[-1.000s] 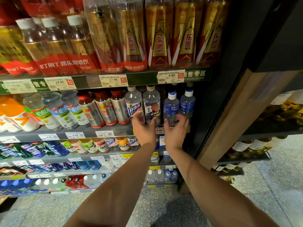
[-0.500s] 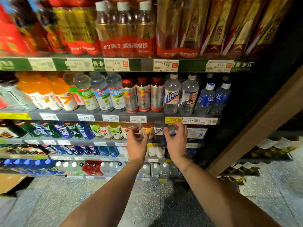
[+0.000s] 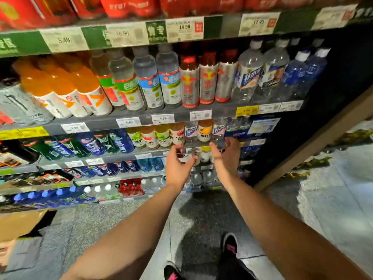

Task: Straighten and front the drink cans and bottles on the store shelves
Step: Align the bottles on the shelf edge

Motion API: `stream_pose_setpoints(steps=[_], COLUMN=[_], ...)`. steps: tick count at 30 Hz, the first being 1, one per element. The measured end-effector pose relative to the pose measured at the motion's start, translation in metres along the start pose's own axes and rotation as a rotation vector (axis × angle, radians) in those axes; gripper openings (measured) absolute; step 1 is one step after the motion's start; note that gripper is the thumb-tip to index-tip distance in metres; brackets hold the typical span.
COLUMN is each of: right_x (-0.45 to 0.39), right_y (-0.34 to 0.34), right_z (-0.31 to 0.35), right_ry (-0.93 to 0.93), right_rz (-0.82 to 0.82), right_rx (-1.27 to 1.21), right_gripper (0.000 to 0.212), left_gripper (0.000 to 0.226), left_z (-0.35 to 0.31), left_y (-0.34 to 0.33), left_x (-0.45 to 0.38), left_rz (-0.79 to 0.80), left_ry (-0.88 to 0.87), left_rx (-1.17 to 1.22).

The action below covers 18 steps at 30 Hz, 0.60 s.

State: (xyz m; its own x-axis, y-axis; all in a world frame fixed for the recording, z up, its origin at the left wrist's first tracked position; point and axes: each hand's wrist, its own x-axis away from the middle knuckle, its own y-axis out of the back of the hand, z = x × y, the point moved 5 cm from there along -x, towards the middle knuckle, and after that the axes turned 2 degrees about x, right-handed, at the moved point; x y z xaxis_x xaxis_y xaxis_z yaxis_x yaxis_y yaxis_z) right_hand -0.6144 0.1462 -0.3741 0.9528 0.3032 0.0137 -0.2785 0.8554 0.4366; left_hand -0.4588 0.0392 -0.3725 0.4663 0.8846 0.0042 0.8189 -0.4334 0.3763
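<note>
Small clear plastic bottles (image 3: 203,131) are standing upright at the shelf's front edge, just above both empty, loosely spread grips: left (image 3: 177,165), right (image 3: 227,156).

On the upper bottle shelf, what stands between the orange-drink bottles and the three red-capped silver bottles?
Head view: four clear bottles, two with green labels, then two with blue labels, stand between the orange-drink bottles and red-capped silver bottles.

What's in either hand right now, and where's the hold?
Nothing is held. The left hand and right hand hover with relaxed fingers just below the row of small bottles, touching none of them.
</note>
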Motion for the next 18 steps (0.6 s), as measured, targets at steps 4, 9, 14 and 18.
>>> stream_pose_setpoints(steps=[4,9,14,18], right_x=[-0.016,-0.057,-0.096,-0.112], right_y=[-0.005,-0.014,-0.037,-0.056], right_z=[-0.022,-0.046,-0.052,-0.057], right_ry=[-0.024,0.024,0.096,0.185], right_rz=[-0.025,-0.017,0.071,0.117], right_rx=[0.018,0.132,0.139,0.113], right_gripper=[0.065,0.068,0.073,0.080], left_gripper=[0.055,0.058,0.058,0.069], left_z=[0.017,0.031,0.035,0.036], left_y=[-0.019,-0.056,-0.086,-0.109], left_x=[-0.012,-0.036,-0.069,-0.090], left_rz=[0.041,0.035,-0.004,-0.004], left_ry=[0.027,0.009,-0.041,-0.072], left_rx=[-0.025,-0.033,-0.034,-0.020])
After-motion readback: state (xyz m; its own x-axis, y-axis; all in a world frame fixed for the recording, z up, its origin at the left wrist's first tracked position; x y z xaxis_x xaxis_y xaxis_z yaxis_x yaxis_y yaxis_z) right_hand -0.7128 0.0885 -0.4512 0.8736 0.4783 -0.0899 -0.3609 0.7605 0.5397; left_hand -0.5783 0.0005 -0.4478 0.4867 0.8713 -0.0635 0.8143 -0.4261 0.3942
